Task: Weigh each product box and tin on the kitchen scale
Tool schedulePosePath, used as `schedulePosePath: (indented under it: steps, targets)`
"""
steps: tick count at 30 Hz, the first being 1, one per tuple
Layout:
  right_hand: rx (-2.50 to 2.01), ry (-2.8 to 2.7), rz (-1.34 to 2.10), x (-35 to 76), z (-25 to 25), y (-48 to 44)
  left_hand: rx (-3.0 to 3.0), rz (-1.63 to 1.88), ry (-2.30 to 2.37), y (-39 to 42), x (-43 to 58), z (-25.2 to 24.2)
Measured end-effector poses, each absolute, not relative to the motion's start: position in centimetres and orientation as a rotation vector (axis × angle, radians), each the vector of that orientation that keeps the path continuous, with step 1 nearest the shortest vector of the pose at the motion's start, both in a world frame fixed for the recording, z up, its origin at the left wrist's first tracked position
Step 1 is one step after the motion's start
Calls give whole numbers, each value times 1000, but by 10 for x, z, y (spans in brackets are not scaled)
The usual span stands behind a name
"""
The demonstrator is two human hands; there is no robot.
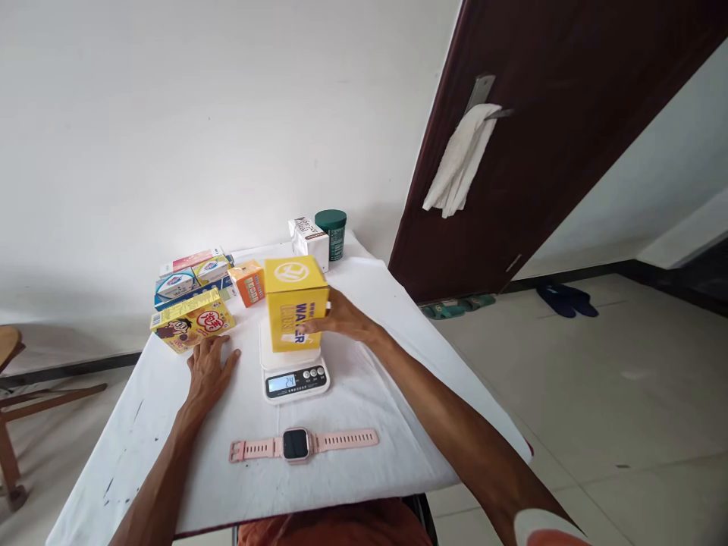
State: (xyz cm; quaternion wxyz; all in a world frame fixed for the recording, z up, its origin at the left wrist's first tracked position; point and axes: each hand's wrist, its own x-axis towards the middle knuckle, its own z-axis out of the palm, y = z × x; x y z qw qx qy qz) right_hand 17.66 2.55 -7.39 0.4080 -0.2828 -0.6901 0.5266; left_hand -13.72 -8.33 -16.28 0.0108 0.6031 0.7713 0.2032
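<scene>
Holding the yellow box (296, 303) upright on the scale (296, 379), my right grip (341, 318) clasps its right side; I cannot see the thumb. The box hides most of the scale's platform. My left grip (210, 368) lies released, flat on the counter (364, 455) left of the scale. Print on the cartons (193, 322) behind-left of the scale is too small to read.

The single view sits on the person's head, close over the near edge of the counter (341, 478), looking forward and down, with both arms entering from below toward the yellow box (296, 303) mid-frame. It faces the white wall (171, 114) and is rolled, so the door (569, 114) leans.
</scene>
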Motion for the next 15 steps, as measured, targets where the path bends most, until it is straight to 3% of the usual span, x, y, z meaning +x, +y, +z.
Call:
schedulePosePath:
  steps: [3, 6, 15]
  targets:
    - [-713, -1688, 1363, 213, -65, 36, 1886, 606, 2407, -85, -136, -162]
    - [-871, -1585, 1133, 251, -69, 68, 1878, 604, 2404, -86, -134, -163]
    - [-1141, -1353, 1060, 275, -125, 180, 1867, 653, 2413, -86, -135, -169]
